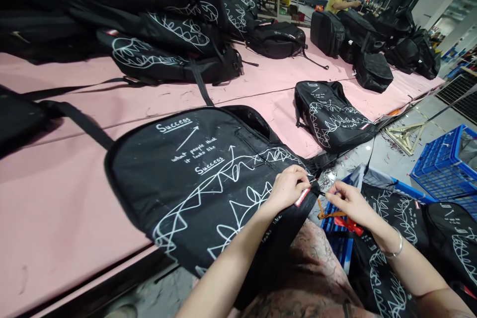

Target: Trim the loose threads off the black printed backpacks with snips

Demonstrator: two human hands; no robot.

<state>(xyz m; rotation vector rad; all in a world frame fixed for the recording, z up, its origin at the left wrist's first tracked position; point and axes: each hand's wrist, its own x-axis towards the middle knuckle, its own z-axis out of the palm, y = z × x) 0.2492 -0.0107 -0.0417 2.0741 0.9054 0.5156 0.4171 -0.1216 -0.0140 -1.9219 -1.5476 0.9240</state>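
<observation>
Backpack [186, 159] lies face up on the pink desk [48, 203], from mid-view toward 7 o'clock, its near edge overhanging the desk toward the wearer.

Step (judged): close handwork at the bag's 3 o'clock edge. Left hand [290, 189] is clamped on that edge, fingers beside a small red label [302, 197]. Right hand [346, 201] pinches a thin dark strip [318, 189] at the edge, thumb against fingers. Hands are near each other but apart. Orange and red pieces [348, 224] hang just below the right hand; cannot tell whether it holds them too.

Next move (judged): calls for a firm left hold while the right controls the strip; slack fabric could shift.

Appearance: black fabric, rounded end at 9 o'clock, dark gap along the 1 o'clock edge. White print: "Success" twice, straight and curving arrows, tangled loops below.

Nearby: second backpack [333, 114] at 2 o'clock; blue crate [346, 253] at 4 o'clock.
</observation>
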